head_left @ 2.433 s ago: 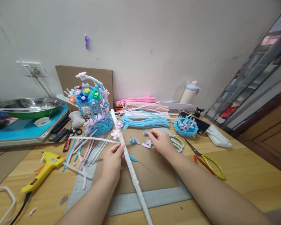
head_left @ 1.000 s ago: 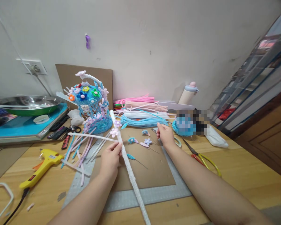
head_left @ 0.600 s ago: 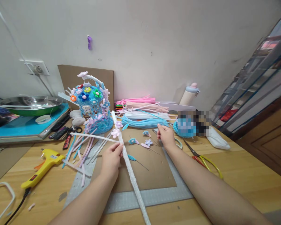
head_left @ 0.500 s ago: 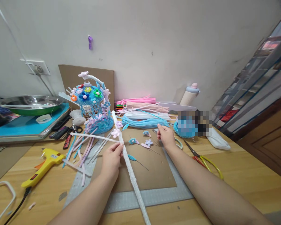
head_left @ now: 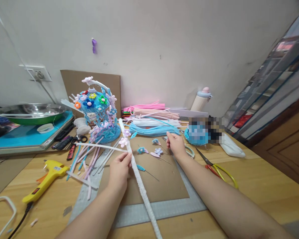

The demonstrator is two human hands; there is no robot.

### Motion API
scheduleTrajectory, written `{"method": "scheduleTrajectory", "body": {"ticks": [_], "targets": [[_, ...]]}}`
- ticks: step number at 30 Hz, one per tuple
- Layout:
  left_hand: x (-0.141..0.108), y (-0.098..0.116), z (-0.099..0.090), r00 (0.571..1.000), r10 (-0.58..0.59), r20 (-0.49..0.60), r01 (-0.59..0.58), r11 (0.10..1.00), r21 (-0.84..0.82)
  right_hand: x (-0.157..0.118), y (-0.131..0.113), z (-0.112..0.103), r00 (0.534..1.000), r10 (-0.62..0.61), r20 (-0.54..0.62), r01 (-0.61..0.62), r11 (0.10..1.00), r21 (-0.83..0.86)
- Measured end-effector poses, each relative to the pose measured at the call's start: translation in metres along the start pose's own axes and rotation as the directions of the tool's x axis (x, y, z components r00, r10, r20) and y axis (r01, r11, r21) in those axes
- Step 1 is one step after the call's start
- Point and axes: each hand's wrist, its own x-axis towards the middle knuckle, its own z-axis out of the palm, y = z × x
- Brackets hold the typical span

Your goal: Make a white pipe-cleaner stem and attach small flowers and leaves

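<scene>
My left hand (head_left: 119,167) pinches a long white fuzzy-wrapped stem (head_left: 141,186) that slants from the blue bundle down to the bottom edge. Pale lilac flowers (head_left: 124,142) and a small blue leaf (head_left: 134,135) sit near its upper end. A thin white strip (head_left: 99,146) runs leftward from beside my left fingertips. My right hand (head_left: 175,146) is closed above the board's far right corner, its fingertips pressed together; what they hold, if anything, is hidden. Between the hands lie small wired flowers (head_left: 141,150) and a blue leaf on a wire (head_left: 140,168).
Cardboard (head_left: 164,189) lies on a grey cutting mat (head_left: 129,215). Left are a yellow glue gun (head_left: 46,179), loose pipe cleaners (head_left: 88,162) and a flower-covered blue craft piece (head_left: 96,103). Blue pipe cleaners (head_left: 154,130) lie behind; scissors (head_left: 216,167) and a bottle (head_left: 200,99) are right.
The view has shifted slightly. Both hands keep nearly the same positions, the left still on the white stem and the right still closed.
</scene>
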Motion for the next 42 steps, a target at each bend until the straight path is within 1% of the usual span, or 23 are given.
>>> {"method": "scheduleTrajectory", "body": {"ticks": [4,6,8,12,15,18,20,25,30,32,33,37,39,42], "targets": [[0.000,0.001,0.001,1.000,0.002,-0.005,-0.002,1.000,-0.008,0.001,0.002,0.000,0.999,-0.036,0.028,0.038,0.996,-0.076],[-0.001,0.001,0.002,1.000,-0.002,-0.012,0.001,1.000,-0.013,0.003,0.001,-0.001,0.995,-0.061,0.083,0.073,0.988,-0.139],[-0.001,0.001,0.002,1.000,-0.008,-0.022,0.008,1.000,-0.018,0.004,-0.001,-0.004,0.982,-0.095,0.162,0.130,0.967,-0.219],[0.000,0.000,0.001,0.999,-0.022,-0.029,0.021,0.999,-0.028,0.006,-0.011,-0.016,0.946,-0.180,0.270,0.279,0.876,-0.393],[0.000,0.000,0.001,0.999,-0.030,-0.021,0.029,0.999,-0.033,0.003,-0.021,-0.021,0.915,-0.193,0.355,0.360,0.789,-0.498],[0.000,0.001,0.000,0.999,-0.033,-0.015,0.033,0.999,-0.036,-0.006,-0.029,-0.020,0.880,-0.134,0.457,0.406,0.711,-0.574],[-0.001,0.002,0.001,0.999,-0.034,-0.016,0.034,0.999,-0.036,-0.015,-0.034,-0.018,0.864,-0.072,0.498,0.415,0.662,-0.624],[-0.002,0.003,0.001,0.999,-0.034,-0.028,0.033,0.999,-0.036,-0.037,-0.047,-0.018,0.833,0.071,0.549,0.429,0.545,-0.721],[-0.002,0.004,0.002,0.999,-0.034,-0.026,0.034,0.999,-0.027,-0.040,-0.055,-0.023,0.802,0.190,0.566,0.437,0.459,-0.773],[-0.001,0.004,0.002,0.999,-0.035,-0.025,0.034,0.999,-0.024,-0.038,-0.055,-0.025,0.807,0.223,0.547,0.423,0.427,-0.799],[-0.001,0.004,0.001,0.999,-0.035,-0.024,0.035,0.999,-0.023,-0.036,-0.055,-0.026,0.817,0.230,0.528,0.411,0.409,-0.815],[-0.001,0.002,0.001,0.999,-0.033,-0.010,0.033,0.999,-0.017,-0.025,-0.049,-0.026,0.891,0.183,0.415,0.336,0.349,-0.875],[-0.001,0.001,0.000,1.000,-0.030,-0.003,0.030,1.000,-0.010,-0.019,-0.044,-0.024,0.916,0.153,0.370,0.302,0.341,-0.890],[-0.001,0.000,-0.001,1.000,-0.026,0.005,0.026,1.000,0.000,-0.013,-0.034,-0.018,0.926,0.157,0.343,0.272,0.350,-0.896]]}}
